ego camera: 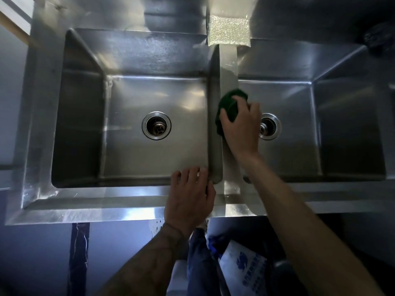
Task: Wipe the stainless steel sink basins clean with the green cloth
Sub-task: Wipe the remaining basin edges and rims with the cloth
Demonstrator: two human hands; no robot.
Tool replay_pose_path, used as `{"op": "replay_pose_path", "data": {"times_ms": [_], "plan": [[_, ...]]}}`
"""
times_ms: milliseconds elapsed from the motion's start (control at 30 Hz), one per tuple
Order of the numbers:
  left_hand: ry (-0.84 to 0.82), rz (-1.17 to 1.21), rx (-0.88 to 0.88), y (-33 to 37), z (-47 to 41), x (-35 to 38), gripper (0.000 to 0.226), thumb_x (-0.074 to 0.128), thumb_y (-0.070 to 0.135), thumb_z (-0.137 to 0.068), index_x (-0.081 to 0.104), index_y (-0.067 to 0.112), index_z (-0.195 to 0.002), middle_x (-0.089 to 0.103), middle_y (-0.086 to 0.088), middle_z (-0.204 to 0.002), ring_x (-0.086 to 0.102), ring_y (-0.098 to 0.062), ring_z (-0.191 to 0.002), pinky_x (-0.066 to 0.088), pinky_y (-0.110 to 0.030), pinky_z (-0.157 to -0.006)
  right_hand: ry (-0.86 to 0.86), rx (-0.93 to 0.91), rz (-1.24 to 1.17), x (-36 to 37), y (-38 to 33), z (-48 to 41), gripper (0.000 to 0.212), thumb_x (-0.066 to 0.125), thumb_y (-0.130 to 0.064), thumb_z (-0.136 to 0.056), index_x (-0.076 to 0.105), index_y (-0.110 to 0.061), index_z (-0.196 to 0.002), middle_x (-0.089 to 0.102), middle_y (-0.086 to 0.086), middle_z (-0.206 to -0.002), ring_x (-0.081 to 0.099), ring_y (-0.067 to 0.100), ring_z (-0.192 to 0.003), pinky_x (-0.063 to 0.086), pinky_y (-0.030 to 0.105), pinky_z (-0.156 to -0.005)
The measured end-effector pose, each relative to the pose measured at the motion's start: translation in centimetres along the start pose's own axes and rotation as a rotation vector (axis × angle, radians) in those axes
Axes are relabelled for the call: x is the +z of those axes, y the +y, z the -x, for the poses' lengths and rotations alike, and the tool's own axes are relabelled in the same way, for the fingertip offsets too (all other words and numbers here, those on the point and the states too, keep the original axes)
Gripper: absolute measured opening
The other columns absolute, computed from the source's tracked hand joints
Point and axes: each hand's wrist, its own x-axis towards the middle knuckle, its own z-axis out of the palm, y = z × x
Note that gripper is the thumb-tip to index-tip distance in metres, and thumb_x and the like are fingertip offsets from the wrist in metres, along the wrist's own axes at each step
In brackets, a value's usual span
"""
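The stainless steel sink has two basins side by side, split by a flat dividing strip [228, 67] that runs from the back ledge to the front rim [106, 198]. The person's right hand [241, 127] reaches in over the near left corner of the right basin [299, 154] and grips the green cloth [229, 103]. Its fingers are curled over the top of the bunched fabric and the thumb is pressed against the cloth's left side. The cloth sits on the dividing strip about halfway along its length, spilling over the strip's edges, with the far end showing beyond the knuckles. The left hand [190, 195] rests palm down on the front rim at the near right corner of the left basin [132, 159], just beside the near end of the dividing strip. Its fingers are spread and loosely bent, the tips reaching the basin's edge, and it holds nothing. Each basin has a round drain in its floor: the left drain [156, 125] is in full view, while the right drain [270, 126] is partly hidden behind the right hand. A glittery silver sponge [229, 29] lies on the back ledge at the far end of the dividing strip. Below the front rim a leg in blue jeans [198, 259] and a white bag with blue print [243, 268] are visible
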Motion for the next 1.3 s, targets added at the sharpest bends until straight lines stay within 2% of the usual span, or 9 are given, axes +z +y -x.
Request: {"op": "replay_pose_path", "data": {"times_ms": [233,467,600,700,833,1000,1100,1233,1300], "plan": [[-0.038,0.001,0.009,-0.1,0.1,-0.1,0.030,0.040,0.032,-0.103,0.063,0.016,-0.113,0.062,-0.007,-0.113,0.058,-0.029,-0.105,0.044,-0.046,-0.095,-0.071,-0.042,0.144,-4.3,3.9,15.0,0.048,0.073,-0.032,-0.090,0.061,-0.018,-0.134,0.053,0.010,-0.119,0.054,0.027,-0.107,0.048,0.038,-0.095],[0.094,0.224,-0.009,-1.5,0.8,-0.8,0.021,0.047,0.023,-0.100,0.063,0.013,-0.111,0.061,-0.008,-0.113,0.055,-0.029,-0.102,0.042,-0.044,-0.091,0.098,0.161,0.163,-2.2,1.2,19.8,0.045,0.073,-0.031,-0.086,0.066,-0.014,-0.128,0.057,0.015,-0.117,0.056,0.035,-0.105,0.043,0.042,-0.093],[0.136,0.317,-0.137,-4.9,2.3,-2.6,0.028,0.041,0.023,-0.103,0.062,0.009,-0.115,0.059,-0.010,-0.115,0.052,-0.026,-0.105,0.039,-0.041,-0.094,-0.081,-0.063,0.122,0.2,-3.9,21.9,0.053,0.076,-0.039,-0.086,0.061,-0.019,-0.133,0.056,0.008,-0.121,0.049,0.024,-0.104,0.042,0.033,-0.088],[0.146,0.308,-0.169,-8.1,4.0,-3.9,0.026,0.042,0.022,-0.104,0.061,0.010,-0.118,0.058,-0.010,-0.117,0.053,-0.029,-0.107,0.042,-0.045,-0.093,-0.139,-0.218,0.150,-0.5,-2.7,21.1,0.049,0.073,-0.038,-0.088,0.062,-0.017,-0.130,0.059,0.008,-0.116,0.051,0.023,-0.101,0.035,0.026,-0.086],[0.134,0.357,-0.207,-9.3,5.3,-4.6,0.029,0.040,0.023,-0.105,0.060,0.008,-0.120,0.058,-0.012,-0.118,0.055,-0.032,-0.107,0.046,-0.047,-0.093,-0.005,0.110,0.115,-0.7,-2.8,21.6,0.046,0.070,-0.038,-0.090,0.062,-0.018,-0.130,0.054,0.010,-0.119,0.051,0.028,-0.105,0.050,0.045,-0.091],[0.120,0.467,-0.290,-6.6,5.1,-5.3,0.038,0.036,0.035,-0.106,0.062,0.012,-0.123,0.060,-0.007,-0.119,0.054,-0.025,-0.106,0.043,-0.042,-0.094,-0.231,0.045,-0.213,-0.4,-7.9,23.5,0.048,0.032,-0.054,-0.104,0.052,-0.027,-0.139,0.050,-0.005,-0.132,0.047,0.015,-0.119,0.041,0.038,-0.106],[0.100,0.450,-0.354,-3.9,4.4,-5.1,0.041,0.044,0.047,-0.103,0.062,0.017,-0.124,0.058,-0.003,-0.122,0.051,-0.023,-0.109,0.039,-0.037,-0.094,-0.123,0.120,-0.418,-3.0,-5.9,22.8,0.032,0.030,-0.043,-0.108,0.054,-0.037,-0.128,0.050,-0.031,-0.121,0.053,0.001,-0.118,0.046,0.030,-0.102],[0.080,0.217,-0.301,0.4,4.2,-2.7,0.045,0.063,0.056,-0.093,0.064,0.020,-0.118,0.057,-0.008,-0.130,0.051,-0.029,-0.115,0.046,-0.042,-0.094,0.014,0.192,-0.337,-4.1,-1.8,21.6,0.037,0.033,-0.039,-0.106,0.061,-0.020,-0.120,0.054,-0.015,-0.109,0.053,0.005,-0.105,0.048,0.032,-0.094],[0.097,0.165,-0.172,1.3,3.7,-1.6,0.038,0.062,0.053,-0.092,0.066,0.021,-0.113,0.059,-0.009,-0.129,0.051,-0.029,-0.115,0.047,-0.042,-0.093,0.031,0.191,-0.292,-3.8,-0.7,20.7,0.040,0.033,-0.039,-0.105,0.062,-0.017,-0.120,0.056,-0.006,-0.110,0.050,0.009,-0.104,0.044,0.032,-0.093]]}}
